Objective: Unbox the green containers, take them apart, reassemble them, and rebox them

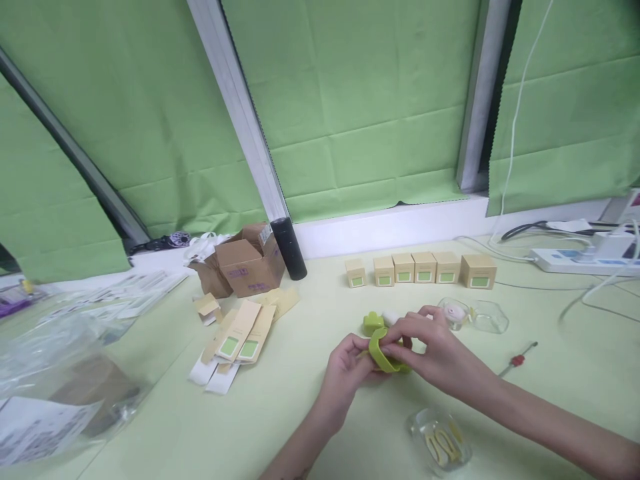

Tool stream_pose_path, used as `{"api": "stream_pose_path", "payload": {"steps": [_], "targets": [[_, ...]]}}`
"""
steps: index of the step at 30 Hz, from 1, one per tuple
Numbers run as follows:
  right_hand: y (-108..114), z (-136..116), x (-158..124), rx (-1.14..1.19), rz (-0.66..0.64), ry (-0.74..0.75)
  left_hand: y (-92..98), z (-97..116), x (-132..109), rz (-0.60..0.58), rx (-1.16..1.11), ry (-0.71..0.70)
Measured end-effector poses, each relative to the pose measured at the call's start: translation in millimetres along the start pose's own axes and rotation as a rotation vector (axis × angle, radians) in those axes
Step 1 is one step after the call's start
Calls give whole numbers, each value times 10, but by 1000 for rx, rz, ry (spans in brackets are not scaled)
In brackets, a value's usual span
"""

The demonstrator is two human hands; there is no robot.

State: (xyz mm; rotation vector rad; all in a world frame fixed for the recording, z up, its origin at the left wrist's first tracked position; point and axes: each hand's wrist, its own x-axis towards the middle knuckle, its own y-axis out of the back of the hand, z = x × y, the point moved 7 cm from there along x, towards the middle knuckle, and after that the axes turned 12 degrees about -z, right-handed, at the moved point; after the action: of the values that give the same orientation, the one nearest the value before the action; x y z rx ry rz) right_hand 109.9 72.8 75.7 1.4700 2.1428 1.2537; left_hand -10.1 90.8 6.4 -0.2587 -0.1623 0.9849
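Observation:
Both hands grip a lime-green plastic piece with a curved band (379, 355) over the table. My left hand (345, 367) pinches it from the left, and the fingertips of my right hand (425, 340) press on its right side. Part of it is hidden by the fingers. Just behind lies another green lobed piece (373, 323), beside a small white object (390, 319). A clear container with yellow curved strips inside (440, 443) stands in front of my right forearm. Beyond my right hand are a clear container with a pale round part (454, 312) and a clear empty-looking one (489, 316).
A thin tool with a red part (518, 361) lies right of my hands. Several small tan boxes (424, 268) line the back. Flattened packaging (240, 337), a cardboard box (253, 263), a black cylinder (289, 249) and plastic bags (65, 360) are leftward; a power strip (570, 261) is right.

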Motion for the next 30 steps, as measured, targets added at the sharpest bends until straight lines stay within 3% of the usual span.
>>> {"api": "stream_pose_path", "payload": {"steps": [5,11,19,23,25,28,30], "targets": [[43,-83,-36,76,-85,81,15,9,9,-38,109,-38],[-18,-247,-61,-153,-219,331,44,30,29,-61,166,-67],[-46,-317,-111,-191,-137,361,91,68,41,-47,257,-55],[128,-244,-100,-133,-132,210,395,155,61,59,283,-73],[160,-255,-138,-192,-224,218,610,181,90,116,318,-71],[25,-261,-248,-316,-446,286,843,126,142,144,418,-22],[-116,-223,-301,-365,-516,299,909,52,167,136,504,12]]}}
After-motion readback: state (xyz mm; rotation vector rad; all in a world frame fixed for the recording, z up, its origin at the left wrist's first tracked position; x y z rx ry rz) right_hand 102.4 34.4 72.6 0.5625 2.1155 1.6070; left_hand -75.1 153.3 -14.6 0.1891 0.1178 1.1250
